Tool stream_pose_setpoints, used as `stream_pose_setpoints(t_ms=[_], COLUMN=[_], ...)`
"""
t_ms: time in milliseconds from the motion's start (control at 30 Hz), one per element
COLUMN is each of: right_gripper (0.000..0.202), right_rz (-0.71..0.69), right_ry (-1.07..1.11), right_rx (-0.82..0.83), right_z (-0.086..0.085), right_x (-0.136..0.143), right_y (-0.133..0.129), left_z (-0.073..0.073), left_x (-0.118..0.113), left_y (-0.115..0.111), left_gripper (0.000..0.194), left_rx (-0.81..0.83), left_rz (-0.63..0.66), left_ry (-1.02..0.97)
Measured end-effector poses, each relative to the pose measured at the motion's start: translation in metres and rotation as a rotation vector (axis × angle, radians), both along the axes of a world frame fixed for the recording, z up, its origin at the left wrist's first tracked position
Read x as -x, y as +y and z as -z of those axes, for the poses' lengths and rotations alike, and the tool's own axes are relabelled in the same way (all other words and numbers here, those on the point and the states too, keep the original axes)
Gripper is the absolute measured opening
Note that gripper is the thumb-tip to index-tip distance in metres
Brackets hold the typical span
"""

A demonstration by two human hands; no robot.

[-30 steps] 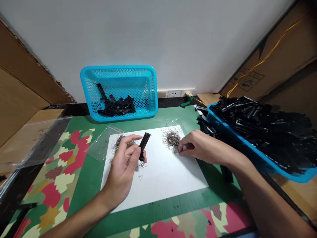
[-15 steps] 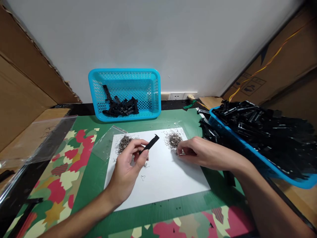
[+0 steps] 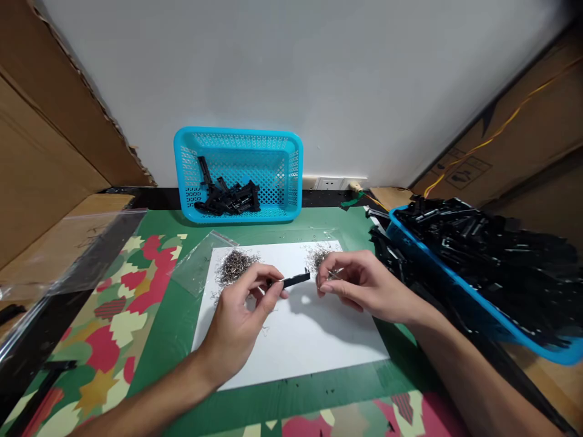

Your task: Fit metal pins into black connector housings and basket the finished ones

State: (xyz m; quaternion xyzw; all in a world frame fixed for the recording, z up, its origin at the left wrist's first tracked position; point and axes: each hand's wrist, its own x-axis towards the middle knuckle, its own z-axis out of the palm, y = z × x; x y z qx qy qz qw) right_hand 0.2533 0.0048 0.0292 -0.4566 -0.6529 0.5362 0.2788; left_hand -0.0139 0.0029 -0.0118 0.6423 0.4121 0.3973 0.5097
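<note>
My left hand (image 3: pixel 248 309) pinches a narrow black plastic strip (image 3: pixel 297 280) with a small hook at its far end, held above the white sheet (image 3: pixel 291 346). Close to that end, my right hand (image 3: pixel 353 282) is closed at the fingertips on a small metal wire piece (image 3: pixel 334 275), too thin to make out fully. Behind the right fingers lies a pile of tiny metal wire pieces (image 3: pixel 316 255), partly hidden. A second, darker pile of metal pieces (image 3: pixel 234 267) rests on the sheet beyond my left hand.
A blue basket (image 3: pixel 239 217) with several black plastic parts (image 3: pixel 228 197) stands against the wall. At right, a blue bin (image 3: pixel 455 291) is heaped with black parts (image 3: pixel 492 243). A clear plastic bag (image 3: pixel 198 261) lies left of the sheet. A wall socket (image 3: pixel 328 182) sits behind.
My right hand has lifted from the metal pile with a small wire piece and come toward the left hand. The black strip has turned from slanting upward to nearly level.
</note>
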Motion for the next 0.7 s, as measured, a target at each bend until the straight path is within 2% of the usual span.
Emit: stream_pose_setpoints(t_ms=[100,200,400,500,700], right_gripper=[0.021,0.018,0.025,0.021,0.006], right_rz=[0.020,0.044,0.059,0.051,0.061], right_ry=[0.050,0.134,0.194,0.131,-0.047], right_rx=[-0.014,-0.018,-0.079,-0.172,-0.488], right_z=[0.004,0.006,0.009,0.010,0.012], right_x=[0.009,0.018,0.027,0.030,0.041], right_y=[-0.001,-0.004,-0.012,-0.016,-0.022], left_z=[-0.001,-0.004,-0.008,-0.008,-0.009], left_x=[0.002,0.002,0.000,0.000,0.001], left_y=[-0.001,-0.004,-0.008,-0.008,-0.009], left_gripper=[0.016,0.020,0.016,0.018,0.021], left_rx=[-0.096,-0.196,-0.419,-0.429,-0.431], left_rz=[0.019,0.096,0.223,0.230,0.228], left_ry=[0.113,0.205,0.310,0.333,0.343])
